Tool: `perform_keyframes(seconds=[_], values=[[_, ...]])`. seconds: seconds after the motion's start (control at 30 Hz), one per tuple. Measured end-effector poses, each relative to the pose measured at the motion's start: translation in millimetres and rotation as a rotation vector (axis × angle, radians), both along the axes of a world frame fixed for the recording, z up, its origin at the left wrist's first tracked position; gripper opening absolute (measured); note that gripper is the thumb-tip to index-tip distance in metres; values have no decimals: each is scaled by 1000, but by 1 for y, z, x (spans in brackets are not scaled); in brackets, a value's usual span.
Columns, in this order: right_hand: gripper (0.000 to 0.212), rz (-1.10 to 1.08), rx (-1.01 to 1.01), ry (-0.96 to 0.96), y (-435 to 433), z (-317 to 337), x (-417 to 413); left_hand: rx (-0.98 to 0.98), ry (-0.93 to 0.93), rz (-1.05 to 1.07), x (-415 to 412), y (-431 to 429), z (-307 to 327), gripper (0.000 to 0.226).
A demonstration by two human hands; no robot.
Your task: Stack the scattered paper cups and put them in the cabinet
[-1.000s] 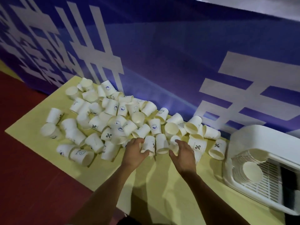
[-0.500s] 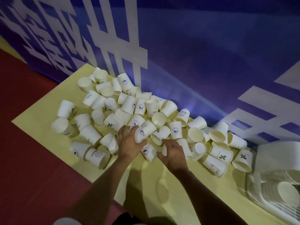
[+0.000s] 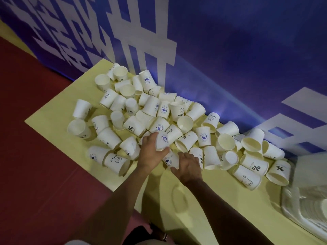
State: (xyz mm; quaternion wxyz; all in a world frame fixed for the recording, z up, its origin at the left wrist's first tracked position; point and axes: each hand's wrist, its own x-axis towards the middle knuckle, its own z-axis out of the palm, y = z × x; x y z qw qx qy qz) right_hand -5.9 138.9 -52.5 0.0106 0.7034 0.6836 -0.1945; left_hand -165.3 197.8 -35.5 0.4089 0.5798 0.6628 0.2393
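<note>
The work is at its first step, gathering loose cups to nest them; nothing in view is stacked yet. The paper cups [image 3: 184,123] lie in a dense scatter across the yellow bench [image 3: 49,121], most on their sides and some mouth-up, pressed toward the blue wall [image 3: 247,59] with its white lettering. The left hand [image 3: 150,153] grips a whale-print cup [image 3: 161,140] at the near edge of the pile, its fingers [image 3: 149,138] curled over the far side and the thumb pressed against the near rim. The right hand [image 3: 189,167] sits just beside it, fingers bent over the end of a second whale-print cup [image 3: 169,160] that lies on its side between the two hands; whether it actually has hold of that cup cannot be told. The next move probably calls for turning both cups the same way, mouth to base, and sliding one into the other without crushing the thin walls or knocking neighbours off the bench onto the red floor [image 3: 35,174]. A blurred white unit [image 3: 304,206] at the right edge may be the cabinet, though it is too smeared to say.
</note>
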Motion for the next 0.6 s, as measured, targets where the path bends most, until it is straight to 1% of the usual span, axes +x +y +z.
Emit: perform_keyframes(seconds=[0.1, 0.23, 0.3, 0.47, 0.6], values=[[58, -16, 54, 69, -3, 8, 4, 23, -36, 50, 0, 0, 4, 76], [67, -124, 136, 206, -11, 20, 20, 51, -79, 132, 7, 0, 14, 72], [70, -184, 163, 272, -17, 29, 33, 69, -68, 114, 18, -2, 20, 70], [63, -345, 231, 353, -33, 53, 73, 101, -92, 30, 55, -13, 32, 69], [69, -490, 272, 407, -49, 64, 110, 122, -105, -18, 88, -26, 45, 72]])
